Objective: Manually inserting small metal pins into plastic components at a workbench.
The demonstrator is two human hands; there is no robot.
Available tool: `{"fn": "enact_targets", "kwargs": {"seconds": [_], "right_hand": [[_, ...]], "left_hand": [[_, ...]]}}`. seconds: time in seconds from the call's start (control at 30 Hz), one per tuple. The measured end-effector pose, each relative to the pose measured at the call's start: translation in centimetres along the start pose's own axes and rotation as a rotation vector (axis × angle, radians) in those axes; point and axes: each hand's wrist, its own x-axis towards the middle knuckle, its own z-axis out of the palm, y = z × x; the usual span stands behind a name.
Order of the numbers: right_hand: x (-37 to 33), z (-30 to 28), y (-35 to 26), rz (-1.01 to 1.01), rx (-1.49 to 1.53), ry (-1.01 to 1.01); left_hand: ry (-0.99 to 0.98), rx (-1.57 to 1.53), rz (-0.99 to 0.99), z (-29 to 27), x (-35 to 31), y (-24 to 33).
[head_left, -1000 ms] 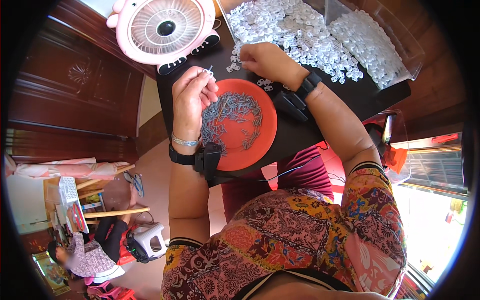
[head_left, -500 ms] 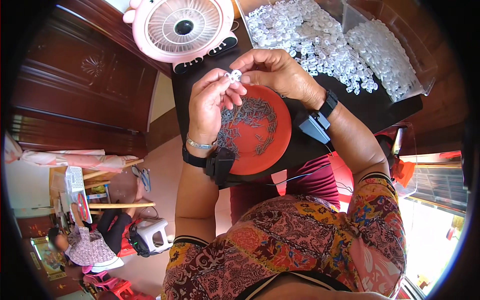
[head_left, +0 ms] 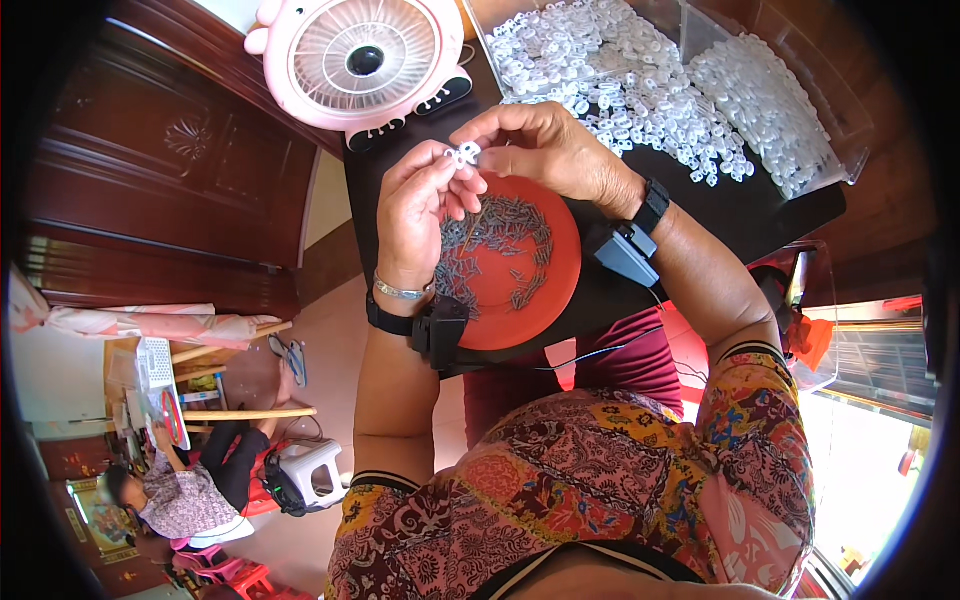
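Observation:
A small white plastic piece (head_left: 463,154) with holes is pinched between my two hands above the dark table. My left hand (head_left: 418,200) grips it from the left with thumb and index finger, its other fingers curled below. From the right, my right hand (head_left: 545,150) holds the same piece with thumb and forefinger. Below them sits a round orange-red plate (head_left: 565,255), with many small grey screw-like pieces (head_left: 505,225) spread over it. The fingertips partly cover the white piece, so its exact shape cannot be made out.
White plastic pieces (head_left: 640,100) spill over the table's far side from a clear container, next to a clear tub (head_left: 770,115) of similar parts. A pink fan (head_left: 365,60) stands at the far left. A seated person (head_left: 190,495) and a grey-white stool (head_left: 310,475) are at left.
Both hands keep hold of the white piece and have shifted only slightly. The right hand's fingers are a little to the left. The plate and the heaps look the same.

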Motion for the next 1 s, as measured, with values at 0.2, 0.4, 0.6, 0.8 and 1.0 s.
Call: {"fn": "enact_targets", "kwargs": {"seconds": [0.2,0.4,0.6,0.8,1.0], "right_hand": [[0.0,-0.7,-0.6,0.182,0.153,0.046],[0.0,-1.0,-0.1,0.22,0.317,0.061],[0.0,-0.8,-0.3,0.176,0.243,0.015],[0.0,-1.0,-0.2,0.143,0.103,0.056],[-0.1,-1.0,-0.3,0.136,0.098,0.038]], "left_hand": [[0.136,0.155,-0.006,0.6,-0.2,0.0],[0.155,0.184,0.067,0.9,-0.2,-0.5],[0.138,0.193,0.038,0.8,-0.2,-0.5],[0.149,0.195,0.045,1.0,-0.2,-0.4],[0.14,0.184,0.035,0.9,-0.2,-0.6]]}}
